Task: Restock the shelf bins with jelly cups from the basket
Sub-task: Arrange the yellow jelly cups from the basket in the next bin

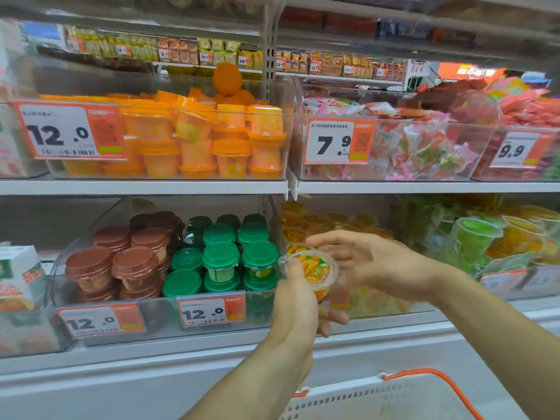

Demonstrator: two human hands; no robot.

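Note:
My left hand grips a clear jelly cup with orange fruit pieces, held in front of the lower shelf. My right hand hovers just behind and to the right of the cup, fingers spread, holding nothing. Behind the hands is a clear bin of similar orange jelly cups on the lower shelf. The white basket with an orange handle sits at the bottom right; its contents are not visible.
Left of the hands, a bin holds green-lidded cups and brown-lidded cups. The upper shelf carries an orange cup bin and candy bins. Green and yellow cups fill the lower right.

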